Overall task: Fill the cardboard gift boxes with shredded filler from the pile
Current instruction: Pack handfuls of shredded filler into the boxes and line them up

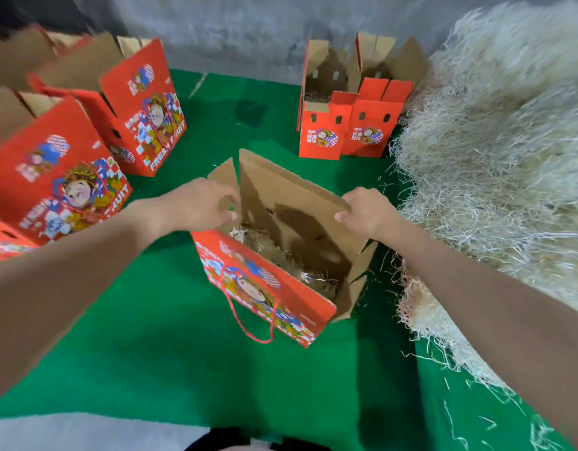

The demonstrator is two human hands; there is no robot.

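Bare forearms, left hand (200, 206), right hand (367, 212)

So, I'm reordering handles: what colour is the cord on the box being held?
Red. The cord hangs down the front of the box, clearest in the head view.

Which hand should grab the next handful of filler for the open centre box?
Right. The right hand sits next to the shredded filler pile; the left hand grips the open gift box on its far side and would have to cross it.
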